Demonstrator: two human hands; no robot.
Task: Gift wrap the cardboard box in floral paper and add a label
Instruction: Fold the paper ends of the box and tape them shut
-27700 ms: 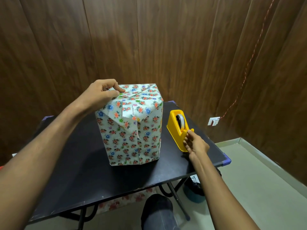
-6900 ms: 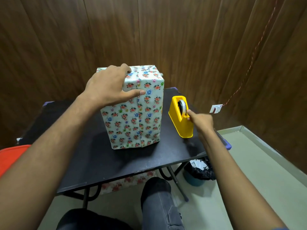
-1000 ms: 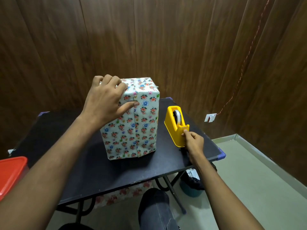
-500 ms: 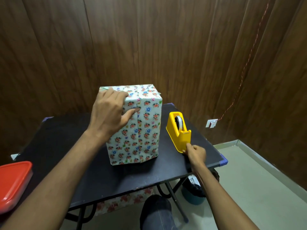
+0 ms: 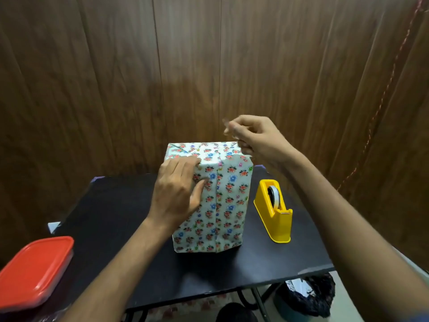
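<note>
The box wrapped in floral paper [image 5: 228, 201] stands upright in the middle of the black table [image 5: 116, 205]. My left hand [image 5: 177, 191] presses flat against its upper front left, fingers over the top edge and thumb near the vertical seam. My right hand [image 5: 251, 135] is raised above the box's top right corner and pinches a small clear piece of tape [image 5: 226, 126] between thumb and fingertips. A yellow tape dispenser [image 5: 275, 211] sits on the table to the right of the box.
A container with a red lid [image 5: 34, 273] lies at the table's near left corner. Below the table's right edge stands a bin with a dark bag [image 5: 306, 296]. Wood-panelled walls close in behind and to the right.
My right hand has left the dispenser and risen above the box's top right corner with a piece of tape. My left hand stays pressed on the box.
</note>
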